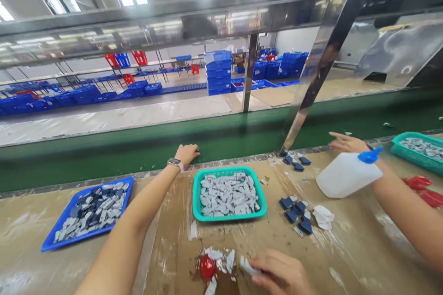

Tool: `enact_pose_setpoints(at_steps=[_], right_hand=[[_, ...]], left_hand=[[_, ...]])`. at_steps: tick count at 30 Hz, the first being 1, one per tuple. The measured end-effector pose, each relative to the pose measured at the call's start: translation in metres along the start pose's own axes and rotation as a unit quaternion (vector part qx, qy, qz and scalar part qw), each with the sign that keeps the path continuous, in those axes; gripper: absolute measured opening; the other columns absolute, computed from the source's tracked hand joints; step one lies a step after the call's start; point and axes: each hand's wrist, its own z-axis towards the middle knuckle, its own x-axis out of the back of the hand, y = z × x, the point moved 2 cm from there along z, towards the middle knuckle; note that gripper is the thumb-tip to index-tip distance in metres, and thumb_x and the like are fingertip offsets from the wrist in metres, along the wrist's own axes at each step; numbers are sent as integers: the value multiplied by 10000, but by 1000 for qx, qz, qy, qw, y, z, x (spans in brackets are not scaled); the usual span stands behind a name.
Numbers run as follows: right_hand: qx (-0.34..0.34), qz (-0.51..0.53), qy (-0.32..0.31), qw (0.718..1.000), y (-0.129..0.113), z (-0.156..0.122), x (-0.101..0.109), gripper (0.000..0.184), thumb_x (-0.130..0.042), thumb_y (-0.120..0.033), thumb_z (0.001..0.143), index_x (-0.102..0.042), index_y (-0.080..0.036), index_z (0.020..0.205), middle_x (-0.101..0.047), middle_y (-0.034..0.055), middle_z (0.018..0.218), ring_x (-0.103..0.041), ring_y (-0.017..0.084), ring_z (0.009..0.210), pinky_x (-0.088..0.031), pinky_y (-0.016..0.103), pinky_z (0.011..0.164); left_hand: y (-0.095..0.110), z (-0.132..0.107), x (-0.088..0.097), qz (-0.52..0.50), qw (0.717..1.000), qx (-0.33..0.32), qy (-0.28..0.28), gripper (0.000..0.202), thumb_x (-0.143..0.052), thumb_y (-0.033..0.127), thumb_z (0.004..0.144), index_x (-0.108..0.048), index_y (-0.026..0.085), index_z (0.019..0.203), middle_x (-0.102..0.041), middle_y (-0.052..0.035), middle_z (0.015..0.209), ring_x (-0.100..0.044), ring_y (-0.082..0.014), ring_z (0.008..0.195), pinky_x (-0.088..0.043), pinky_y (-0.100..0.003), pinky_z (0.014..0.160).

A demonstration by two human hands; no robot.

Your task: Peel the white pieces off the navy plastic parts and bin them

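Observation:
My left hand (187, 154), with a watch on its wrist, reaches to the near edge of the green conveyor belt (166, 140). Its fingers are curled together, and whatever they hold is too small to make out. Low in the view, my right hand (280, 273) pinches a small light-grey plastic piece (248, 266) between thumb and fingers. Just left of it sits a shiny red ball-shaped object (207, 267), with light-grey scraps (230, 261) around it on the cardboard. Beyond stands a teal basket (229, 218) full of similar light-grey pieces.
A blue tray (129, 189) of grey and dark-blue pieces lies left. Dark-blue pieces (292, 214) and crumpled white paper (323, 217) lie right. A co-worker's arm (398, 193) reaches behind a white bottle (346, 175) toward the belt. A metal post (311, 83) rises beyond.

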Motion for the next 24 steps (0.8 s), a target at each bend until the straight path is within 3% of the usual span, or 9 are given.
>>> enact_pose_setpoints(at_steps=[3,6,9,11,14,16,18,20,24], right_hand=[[-61,-20,51,997,-12,-6,-4,121,-600,-299,854,-694,-330,924,-713,-1,830,-685,181,741,-591,262,660],[-85,-26,15,996,-17,-12,-15,130,-584,-295,871,-699,-292,929,-713,21,862,-677,193,763,-590,300,673],[-68,-51,-2,996,-19,-17,-28,186,-527,-295,911,-699,-230,935,-701,50,852,-667,185,762,-577,310,681],[-48,-73,-7,996,-19,-19,-36,231,-490,-299,935,-697,-196,933,-689,58,834,-658,166,758,-562,287,681],[-20,-115,-9,993,-22,-24,-48,262,-457,-288,953,-693,-178,937,-674,64,821,-639,152,752,-542,268,673],[-6,-154,-17,988,-24,-26,-53,291,-427,-266,963,-697,-173,909,-661,70,804,-626,156,741,-528,272,662],[-5,-178,-32,983,-25,-26,-55,322,-406,-255,967,-704,-176,878,-652,73,787,-614,161,726,-514,277,645],[-20,-153,-32,987,-26,-25,-54,319,-418,-273,962,-714,-179,892,-656,76,790,-612,161,718,-510,278,639],[-142,30,1,989,-22,-21,-42,279,-563,-389,882,-738,-174,913,-683,81,833,-632,154,720,-527,254,609]], left_hand=[[-9,-25,12,-64,995,73,33,328,-552,331,913,-543,122,1165,-575,-96,1132,-597,-209,945,-529,-400,809],[-25,-61,32,-123,979,144,81,323,-472,368,949,-574,89,1076,-598,-68,1012,-609,-178,857,-526,-348,754],[-38,-116,55,-192,952,199,134,459,-350,479,962,-587,115,813,-544,-12,739,-560,-110,635,-494,-254,627],[-39,-161,64,-317,904,236,165,510,-396,575,903,-534,148,660,-484,2,658,-516,-102,586,-476,-227,594],[-28,-230,61,-506,799,278,167,518,-582,657,754,-485,169,614,-519,-14,693,-541,-144,676,-489,-246,643],[-16,-269,51,-547,768,300,143,500,-612,658,738,-470,183,666,-512,2,656,-509,-135,614,-468,-244,606],[-3,-298,37,-545,764,319,133,458,-594,634,772,-462,198,730,-461,34,581,-410,-104,511,-395,-207,526],[6,-318,23,-511,780,336,130,419,-566,615,807,-478,205,795,-434,47,566,-339,-88,487,-315,-181,493],[15,-332,-3,-419,831,355,87,443,-584,625,787,-536,190,851,-453,26,637,-350,-96,553,-259,-189,512]])
